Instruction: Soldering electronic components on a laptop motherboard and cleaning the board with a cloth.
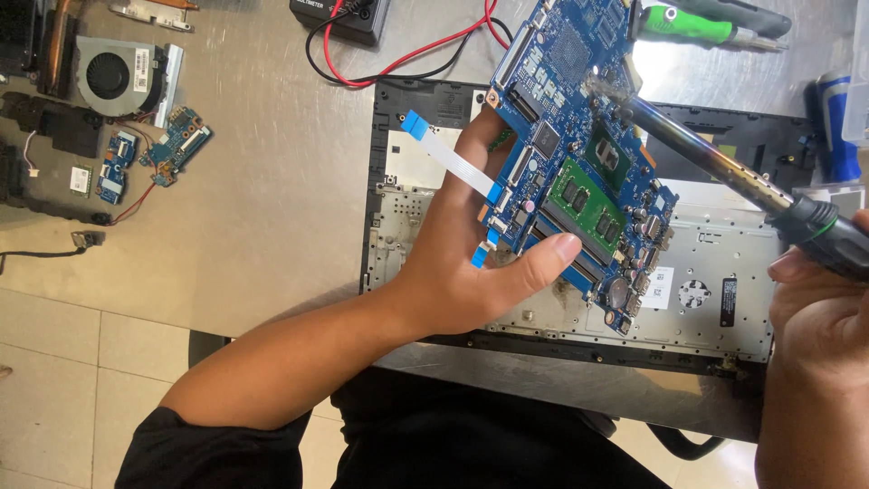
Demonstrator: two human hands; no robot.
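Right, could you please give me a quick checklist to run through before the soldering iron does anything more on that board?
1. Left hand has a firm hold on the blue circuit board: ok, thumb across its face, fingers behind.
2. Right hand holds the soldering iron by its handle: ok.
3. Iron tip on the intended spot: cannot tell; it meets the board near the top edge, with a wisp of smoke there.
4. White ribbon cable away from the hot tip: ok.
5. Green memory module away from the tip: ok.
6. Red and black meter leads out of the way: ok, lying on the table.
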